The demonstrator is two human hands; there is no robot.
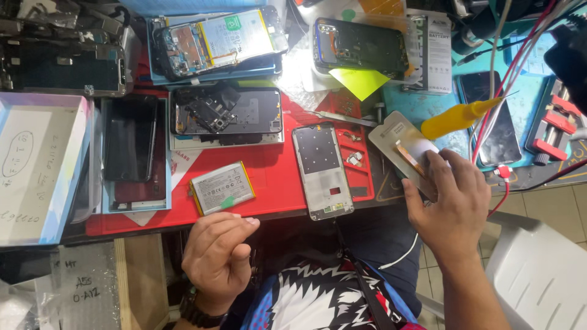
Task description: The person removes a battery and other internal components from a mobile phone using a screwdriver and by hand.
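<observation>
Right hand (pixel 449 205) lay flat on a grey phone screen panel (pixel 400 143), fingers together and pressing its lower right part; the panel sat tilted at the bench's right edge, with an orange flex strip showing on it. Left hand (pixel 217 256) hung free near the front edge of the bench, fingers loosely curled inward, holding nothing, just below a loose battery (pixel 222 188) on the red mat (pixel 275 177). A bare phone frame (pixel 322 171) lay upright between battery and panel, apart from both. A yellow-handled tool (pixel 455 118) rested just above the right hand, beside a dark phone (pixel 498 122) on the blue mat. Farther back were an opened phone with its battery exposed (pixel 220 43), another opened black phone (pixel 226 113) and a back cover (pixel 361 46) with a yellow-green sticker. White box (pixel 36 165) stood at far left.
</observation>
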